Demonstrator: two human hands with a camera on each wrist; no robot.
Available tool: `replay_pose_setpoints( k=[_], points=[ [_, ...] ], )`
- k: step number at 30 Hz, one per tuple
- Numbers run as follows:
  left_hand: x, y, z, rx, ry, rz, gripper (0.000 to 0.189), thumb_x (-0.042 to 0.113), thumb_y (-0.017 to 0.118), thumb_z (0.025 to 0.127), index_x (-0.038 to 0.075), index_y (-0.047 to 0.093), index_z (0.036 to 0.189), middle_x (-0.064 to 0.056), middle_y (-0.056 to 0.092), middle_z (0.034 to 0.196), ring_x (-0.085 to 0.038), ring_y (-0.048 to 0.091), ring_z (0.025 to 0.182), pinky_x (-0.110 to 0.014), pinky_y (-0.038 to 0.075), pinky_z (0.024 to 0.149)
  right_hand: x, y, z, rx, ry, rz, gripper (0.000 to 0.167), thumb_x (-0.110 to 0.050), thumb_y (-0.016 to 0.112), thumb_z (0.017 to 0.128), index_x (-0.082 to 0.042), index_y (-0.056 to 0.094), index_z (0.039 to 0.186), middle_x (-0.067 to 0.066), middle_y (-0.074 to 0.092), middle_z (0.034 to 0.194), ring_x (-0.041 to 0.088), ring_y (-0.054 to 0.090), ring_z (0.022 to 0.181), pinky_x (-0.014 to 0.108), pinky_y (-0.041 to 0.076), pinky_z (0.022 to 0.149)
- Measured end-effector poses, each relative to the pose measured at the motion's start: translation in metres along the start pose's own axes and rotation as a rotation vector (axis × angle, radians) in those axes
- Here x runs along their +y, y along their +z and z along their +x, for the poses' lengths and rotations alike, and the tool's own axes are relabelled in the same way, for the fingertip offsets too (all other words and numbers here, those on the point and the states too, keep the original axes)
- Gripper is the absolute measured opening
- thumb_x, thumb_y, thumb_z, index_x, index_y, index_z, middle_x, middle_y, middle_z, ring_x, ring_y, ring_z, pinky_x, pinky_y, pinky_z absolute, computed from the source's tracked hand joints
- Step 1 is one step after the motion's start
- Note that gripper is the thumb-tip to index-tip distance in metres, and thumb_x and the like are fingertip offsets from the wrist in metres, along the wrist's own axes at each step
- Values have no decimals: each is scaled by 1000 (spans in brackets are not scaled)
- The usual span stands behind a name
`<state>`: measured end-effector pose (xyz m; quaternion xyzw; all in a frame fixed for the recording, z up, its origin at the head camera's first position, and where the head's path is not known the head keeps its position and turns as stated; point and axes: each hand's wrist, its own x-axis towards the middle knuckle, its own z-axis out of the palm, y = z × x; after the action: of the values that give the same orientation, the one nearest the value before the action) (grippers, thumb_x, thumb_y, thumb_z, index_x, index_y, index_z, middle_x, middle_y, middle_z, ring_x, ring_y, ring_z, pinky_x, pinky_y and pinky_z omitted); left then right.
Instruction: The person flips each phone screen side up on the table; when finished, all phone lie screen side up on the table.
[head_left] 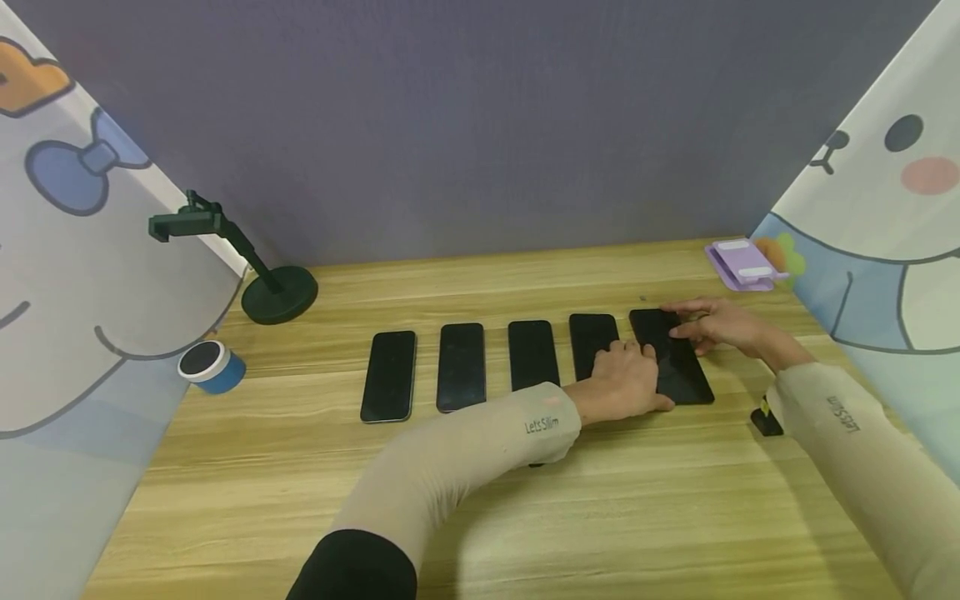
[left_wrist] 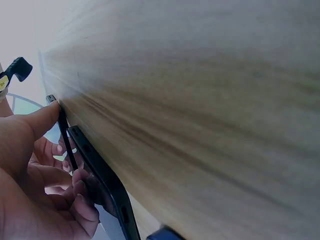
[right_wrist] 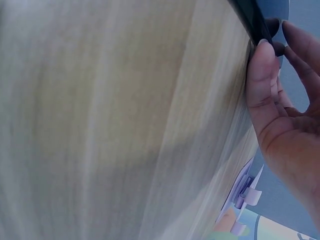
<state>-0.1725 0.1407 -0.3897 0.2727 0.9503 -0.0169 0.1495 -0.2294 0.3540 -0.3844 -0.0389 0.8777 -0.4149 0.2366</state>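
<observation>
Several black phones lie in a row on the wooden table; at the row's right end is a wider black device (head_left: 684,367), like a small tablet. My left hand (head_left: 624,382) reaches over the fourth phone (head_left: 592,333), its fingertips near that phone's right side and the device's left side. Its thumb (left_wrist: 46,120) touches the device's near edge. My right hand (head_left: 723,325) is at the device's far right part, fingers outstretched over its top and screen. In the right wrist view its thumb (right_wrist: 261,70) meets the side of a dark edge (right_wrist: 250,17).
Left of the hands lie a first phone (head_left: 388,377), a second phone (head_left: 461,367) and a third phone (head_left: 532,354). A dark green stand (head_left: 279,293) and a blue-and-white round tub (head_left: 213,367) are at left. A folded purple stand (head_left: 742,265) sits at the back right.
</observation>
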Motion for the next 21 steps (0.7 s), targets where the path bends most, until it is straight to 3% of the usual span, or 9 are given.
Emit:
replay_pose_setpoints(
  k=[12,17,20,21],
  points=[
    [-2,1,2,5,9,-3,89,78,53,86,28,33,157,4,47,149,-15,50,124,-32,49,97,2,0,3,6,-6,25,68,-21,68,95,-5,39,154,28,33,147,15,54,79,32,58,68],
    [-9,-7,3,-49,27,-137,86,75,53,88,31,28,158,6,42,155,-14,49,133,-33,52,94,1,1,4,0,-8,6,68,-22,67,96,-5,38,154,25,35,140,15,53,79,33,58,69],
    [-22,-18,-1,-77,66,-273,83,70,53,92,32,24,160,8,54,146,-6,64,104,-26,55,73,2,1,3,0,-4,-4,66,-22,65,98,-4,37,155,25,36,137,15,54,77,33,58,69],
    [-28,-23,-4,-85,80,-311,82,69,52,93,31,23,160,5,61,139,-5,64,88,-25,53,66,2,1,2,1,-4,-5,66,-23,64,98,-3,37,155,25,37,135,15,54,76,33,58,69]
  ],
)
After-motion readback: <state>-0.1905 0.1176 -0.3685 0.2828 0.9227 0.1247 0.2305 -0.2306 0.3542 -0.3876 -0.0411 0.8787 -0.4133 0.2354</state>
